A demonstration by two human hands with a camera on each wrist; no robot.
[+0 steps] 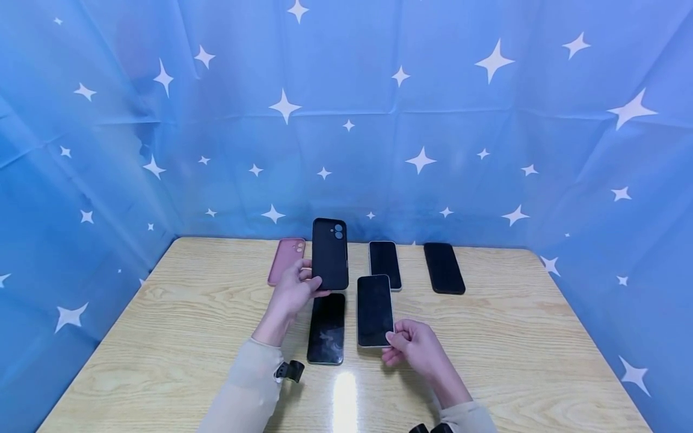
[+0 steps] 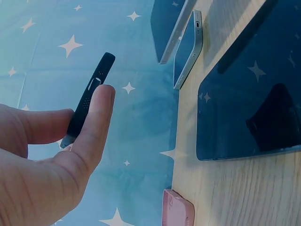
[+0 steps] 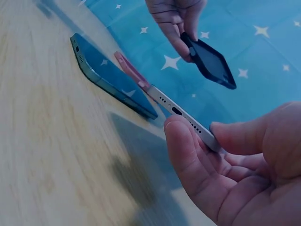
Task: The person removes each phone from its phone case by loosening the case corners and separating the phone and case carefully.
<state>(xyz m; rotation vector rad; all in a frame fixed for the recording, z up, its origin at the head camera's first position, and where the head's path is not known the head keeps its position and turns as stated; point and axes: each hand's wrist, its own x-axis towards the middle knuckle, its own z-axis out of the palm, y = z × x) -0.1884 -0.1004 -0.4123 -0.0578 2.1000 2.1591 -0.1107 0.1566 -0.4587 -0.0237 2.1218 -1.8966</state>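
Note:
My left hand [image 1: 292, 290] pinches a black phone case [image 1: 329, 255] by its lower edge, thumb on the back. The case stands nearly upright above the table, its camera cutouts at the top right. In the left wrist view the case [image 2: 89, 101] shows edge-on between thumb and fingers. My right hand [image 1: 414, 344] grips a pale-edged phone [image 1: 375, 311] at its lower right corner, dark screen up. The right wrist view shows that phone's port edge [image 3: 181, 114] held off the table. Below the case, a dark phone [image 1: 327, 331] lies flat on the table.
A pink phone case [image 1: 286, 261] lies at the table's back left. Farther right, a pale-edged phone [image 1: 385, 264] and a black phone-shaped item [image 1: 444, 268] lie along the back of the wooden table [image 1: 520, 349]. A blue star-patterned curtain [image 1: 357, 132] surrounds it.

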